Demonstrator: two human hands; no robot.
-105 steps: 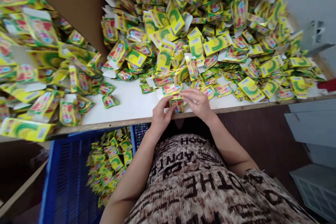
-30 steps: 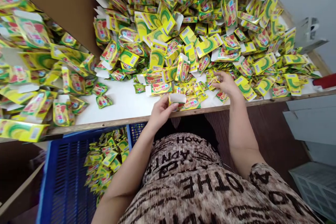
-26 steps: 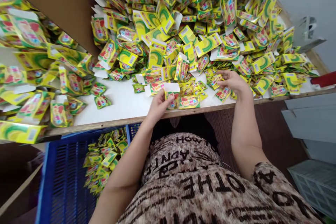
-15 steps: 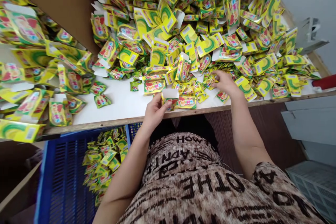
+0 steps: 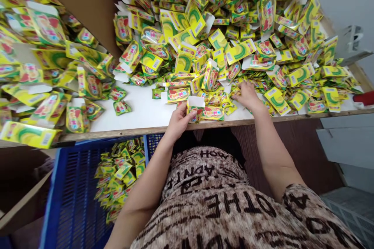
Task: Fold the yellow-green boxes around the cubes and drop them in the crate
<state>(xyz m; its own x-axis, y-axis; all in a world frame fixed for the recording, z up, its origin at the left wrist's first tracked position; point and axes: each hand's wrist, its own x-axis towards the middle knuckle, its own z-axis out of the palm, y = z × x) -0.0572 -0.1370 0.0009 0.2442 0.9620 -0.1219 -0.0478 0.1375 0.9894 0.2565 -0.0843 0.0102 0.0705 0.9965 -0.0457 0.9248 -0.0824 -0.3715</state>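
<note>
My left hand (image 5: 179, 123) is closed at the table's front edge, thumb and fingers gripping a small yellow-green carton (image 5: 198, 113) with its white end flap standing up. Beside that carton lies another, lettered TWINS (image 5: 212, 113), its face up. Farther right, my right hand (image 5: 249, 95) is bent over a heap of small shiny packets (image 5: 228, 103). Its thumb and fingertips close around a yellow packet (image 5: 236, 90), partly covered by the fingers. Just behind my left hand rests a carton with a pink-red front (image 5: 178, 95).
A large pile of cartons (image 5: 187, 23) covers the back of the white table (image 5: 140, 105). A brown cardboard panel (image 5: 78, 4) divides it from more cartons at left. Below the front edge stands a blue crate (image 5: 70, 186) holding many small packets (image 5: 117, 179).
My right hand has moved slightly left and closed in on the small packets. My left hand keeps its hold on the carton. The whole view has shifted a little.
</note>
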